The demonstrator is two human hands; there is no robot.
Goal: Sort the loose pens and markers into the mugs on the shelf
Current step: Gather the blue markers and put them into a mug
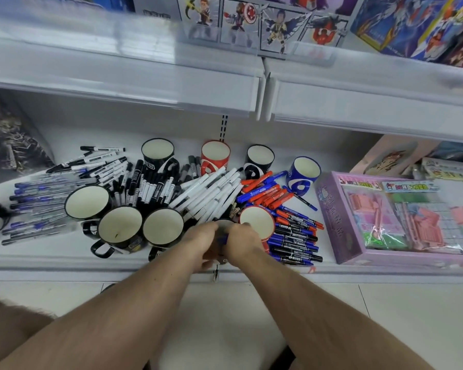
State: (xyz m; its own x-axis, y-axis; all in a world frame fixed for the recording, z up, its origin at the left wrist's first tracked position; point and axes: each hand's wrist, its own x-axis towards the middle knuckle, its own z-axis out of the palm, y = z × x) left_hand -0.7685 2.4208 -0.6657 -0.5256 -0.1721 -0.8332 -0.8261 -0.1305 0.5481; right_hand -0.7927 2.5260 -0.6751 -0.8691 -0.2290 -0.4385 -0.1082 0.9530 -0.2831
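My left hand (202, 244) and right hand (243, 243) meet at the shelf's front edge over a dark mug (224, 222), which they mostly hide. The left hand curls round the mug's side. My right hand's fingers close on a blue marker (223, 239), of which only a short piece shows between the hands. Empty mugs stand around: three black ones (120, 228) to the left and a red one (257, 220) touching my right hand. Loose white pens (211, 193), black markers (150, 188), red and blue markers (265, 190) and blue markers (294, 241) lie in heaps.
At the back stand a black mug (157, 153), a red mug (215, 156), another black mug (259, 158) and a blue mug (304, 172). Blue ballpoints (38, 206) lie far left. A purple toy box (329, 209) sits on the right. An upper shelf (145, 86) overhangs.
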